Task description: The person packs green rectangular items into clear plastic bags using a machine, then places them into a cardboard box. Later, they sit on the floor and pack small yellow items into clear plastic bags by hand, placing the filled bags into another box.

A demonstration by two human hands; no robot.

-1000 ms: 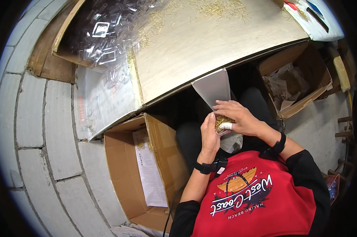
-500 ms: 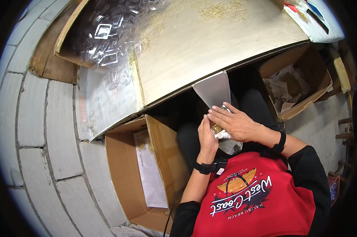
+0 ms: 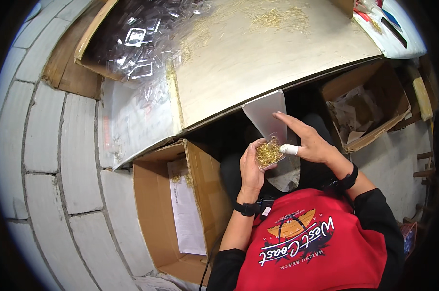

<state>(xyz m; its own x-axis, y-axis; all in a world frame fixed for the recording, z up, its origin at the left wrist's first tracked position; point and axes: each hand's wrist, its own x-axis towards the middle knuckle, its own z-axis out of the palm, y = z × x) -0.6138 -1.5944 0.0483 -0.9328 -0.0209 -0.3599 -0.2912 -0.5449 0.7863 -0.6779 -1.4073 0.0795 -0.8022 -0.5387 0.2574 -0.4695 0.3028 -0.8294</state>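
Landmark for all positions: the pale, flat, wood-toned tabletop (image 3: 219, 92).

The small, clear, square plastic box (image 3: 264, 166) is below and in front of the tabletop's front edge, about midway along it. It contains a tangled heap of thin, gold-coloured metal pieces (image 3: 268, 152), some projecting above the rim.

Left hand (image 3: 251, 169): curled about the box's left side and partly beneath it, bearing it in a closed grip. Right hand (image 3: 312, 143): on the box's other side, in front of the tabletop; fingers extended, thumb well spread, nothing in its grasp. The thumb bears a white wrapping (image 3: 290, 149); its tip is at the box's rim, and whether it touches cannot be determined.

A whitish, tapering sheet chute (image 3: 265, 110) hangs from the tabletop's front edge, directly beyond the box. Further gold-coloured pieces (image 3: 273, 19) lie scattered on the tabletop's far portion. Transparent, square-edged plastic cases (image 3: 135, 37) are heaped at its far left.

Below the tabletop, to the left, is a brown corrugated cardboard carton (image 3: 211, 182) holding a white printed paper sheet (image 3: 188, 216). Below it, to the right, is a second brown cardboard carton (image 3: 396, 87) containing crumpled pale material (image 3: 348, 114).
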